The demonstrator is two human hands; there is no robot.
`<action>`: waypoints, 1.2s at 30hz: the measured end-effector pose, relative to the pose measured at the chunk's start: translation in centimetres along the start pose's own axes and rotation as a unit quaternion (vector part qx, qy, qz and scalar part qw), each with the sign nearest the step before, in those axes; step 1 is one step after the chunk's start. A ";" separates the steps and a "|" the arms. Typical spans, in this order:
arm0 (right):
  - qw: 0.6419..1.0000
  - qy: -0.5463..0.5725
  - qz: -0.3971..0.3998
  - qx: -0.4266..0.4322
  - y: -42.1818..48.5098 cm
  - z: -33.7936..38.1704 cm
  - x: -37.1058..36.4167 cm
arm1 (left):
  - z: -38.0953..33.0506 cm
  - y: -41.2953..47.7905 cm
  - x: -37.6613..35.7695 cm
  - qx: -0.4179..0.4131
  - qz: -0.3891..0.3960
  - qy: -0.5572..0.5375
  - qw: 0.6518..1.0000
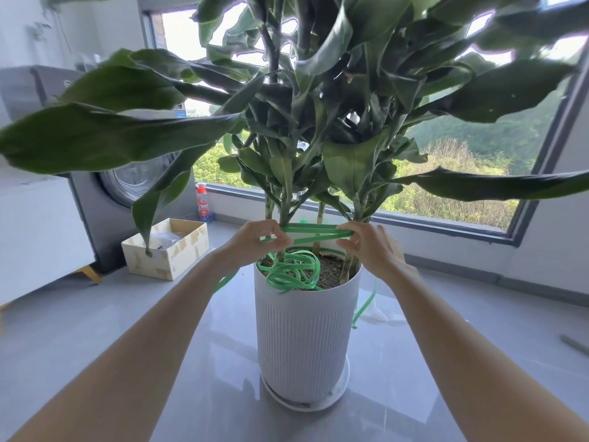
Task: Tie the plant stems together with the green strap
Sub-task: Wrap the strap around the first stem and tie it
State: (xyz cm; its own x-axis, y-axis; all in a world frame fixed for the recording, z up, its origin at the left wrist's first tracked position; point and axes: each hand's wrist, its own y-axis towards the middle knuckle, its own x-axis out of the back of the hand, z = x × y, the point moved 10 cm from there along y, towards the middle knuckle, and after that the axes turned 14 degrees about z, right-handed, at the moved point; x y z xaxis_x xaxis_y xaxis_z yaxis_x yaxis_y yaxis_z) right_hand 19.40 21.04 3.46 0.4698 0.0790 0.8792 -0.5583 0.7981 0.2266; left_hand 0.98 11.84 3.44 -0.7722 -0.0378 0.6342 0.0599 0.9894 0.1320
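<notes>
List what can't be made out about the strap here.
Head view:
Any knot in the green strap: fingers of the left hand cover it.
Strap's far side: behind the stems.
Strap's left tail: runs behind the left forearm.
Bottle label: too small.

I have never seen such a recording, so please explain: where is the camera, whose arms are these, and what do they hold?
There is one picture, from a camera worn on a person's head, looking forward and down. The bare arms are that person's own. The left hand and the right hand each pinch a green strap, stretched between them across the plant stems. More strap lies coiled on the soil of the white pot, which stands on a grey floor. Behind are a cardboard box and a washing machine.
</notes>
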 end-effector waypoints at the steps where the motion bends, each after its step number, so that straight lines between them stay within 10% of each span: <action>1: 1.000 -0.003 0.001 0.000 -0.2 -0.1 0.2 | -0.2 -0.1 -0.1 0.001 0.006 0.000 1.000; 36: 0.997 0.065 -0.022 0.023 0.8 1.9 0.4 | 2.4 0.8 1.8 0.044 -0.160 -0.047 0.985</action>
State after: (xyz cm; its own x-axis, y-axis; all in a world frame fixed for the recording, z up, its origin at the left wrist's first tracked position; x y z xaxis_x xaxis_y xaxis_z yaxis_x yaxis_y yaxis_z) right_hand 17.85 20.62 4.74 0.5769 0.1242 0.8073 -0.5648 0.7747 0.2844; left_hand -1.84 12.88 2.87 -0.7980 -0.3413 0.4968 -0.2481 0.9372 0.2453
